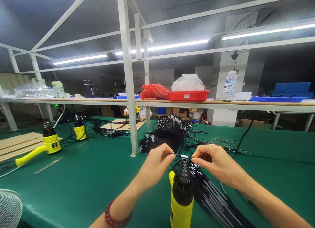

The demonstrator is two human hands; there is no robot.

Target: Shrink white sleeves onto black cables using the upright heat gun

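Holding a short piece of black cable (181, 155) with a white sleeve on it, pinched between both hands right over the nozzle (184, 169) of my heat gun (181, 206). My left hand (156, 164) has one end and my right hand (216, 165) has the other. Neither's a full fist, just fingers curled in and gripping with the fingertips. The cable sits just above the nozzle tip, but I can't tell from here if they're touching. The yellow-and-black gun stands upright on the green bench mat (73, 192), with a big spread of black cables (211, 195) with white marks right beside it. I've got a red beaded bracelet (113, 215) on my left wrist. Further up the bench there's a heap of more black cable (167, 136), plus two more yellow heat guns (52, 142) over on the left near some wooden boards (17, 146). Behind all that, a long shelf (73, 101) holds a red tray (188, 95), and past it there's a person in a white top (144, 112).
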